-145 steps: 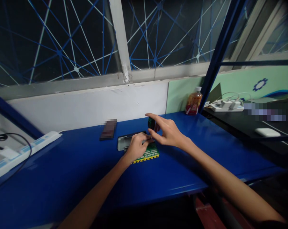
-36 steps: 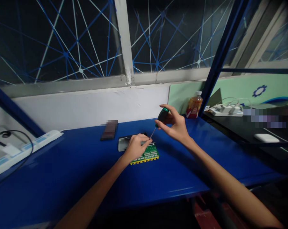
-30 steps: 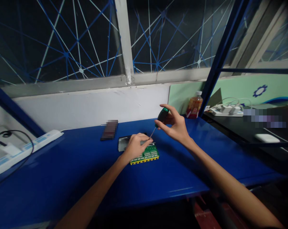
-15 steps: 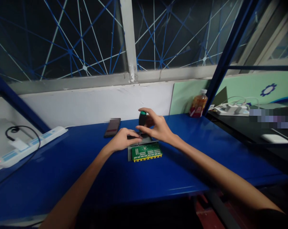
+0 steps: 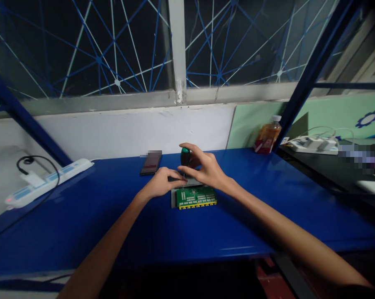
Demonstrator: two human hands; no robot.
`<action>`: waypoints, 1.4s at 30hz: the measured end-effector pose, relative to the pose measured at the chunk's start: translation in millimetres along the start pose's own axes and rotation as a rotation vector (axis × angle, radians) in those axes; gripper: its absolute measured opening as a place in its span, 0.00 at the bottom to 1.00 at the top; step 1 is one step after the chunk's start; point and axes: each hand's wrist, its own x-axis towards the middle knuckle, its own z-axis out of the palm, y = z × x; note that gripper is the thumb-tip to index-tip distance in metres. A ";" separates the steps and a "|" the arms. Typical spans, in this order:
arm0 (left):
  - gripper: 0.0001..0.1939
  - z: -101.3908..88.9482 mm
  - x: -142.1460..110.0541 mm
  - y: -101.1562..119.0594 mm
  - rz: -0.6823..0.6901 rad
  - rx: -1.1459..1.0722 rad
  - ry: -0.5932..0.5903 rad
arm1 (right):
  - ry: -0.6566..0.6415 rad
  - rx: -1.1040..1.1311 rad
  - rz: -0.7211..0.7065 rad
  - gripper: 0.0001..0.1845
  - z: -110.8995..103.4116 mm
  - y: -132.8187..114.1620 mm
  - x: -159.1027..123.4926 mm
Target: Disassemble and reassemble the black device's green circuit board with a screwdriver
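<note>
I see my right hand (image 5: 206, 172) near the middle of the frame, fingers curled around the dark handle of a screwdriver (image 5: 185, 157) with a green cap; the shaft is almost wholly hidden behind my fingers, so I cannot tell where the tip sits. My left hand (image 5: 161, 185) rests just left of it, fingers drawn together at the back left corner of a green circuit board (image 5: 196, 196); whether it pinches something small there or only presses down, I cannot tell. The board lies flat on a grey metal plate (image 5: 174, 198) on the blue table (image 5: 81, 216), just below both hands. The back edge of the plate is covered by my hands, and the board's small parts are too fine to make out.

I count one screwdriver, one board and one plate. One dark phone (image 5: 150, 162) lies flat further back, left of the hands, its top blurred out. One white power strip (image 5: 47, 182) sits at the left edge with a black cable looped above it. One orange-labelled bottle (image 5: 267, 135) stands at the upper right, against a green panel. A second strip with plugs (image 5: 313, 144) lies on the darker desk at far right, partly cut off by a blurred patch.
</note>
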 end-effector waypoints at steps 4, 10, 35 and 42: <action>0.07 -0.1 -3.0 1.3 -0.013 -0.027 -0.003 | -0.004 -0.001 -0.015 0.30 2.1 -1.8 -1.0; 0.08 0.7 -5.3 1.6 -0.042 -0.015 -0.011 | -0.043 -0.021 -0.026 0.30 4.5 -3.7 -1.4; 0.09 4.2 -5.0 -1.1 0.002 0.025 0.089 | -0.126 -0.078 -0.028 0.34 2.0 -11.0 -2.7; 0.09 4.9 -6.4 1.8 0.045 0.033 0.055 | -0.120 -0.055 -0.027 0.34 1.9 -10.4 -4.6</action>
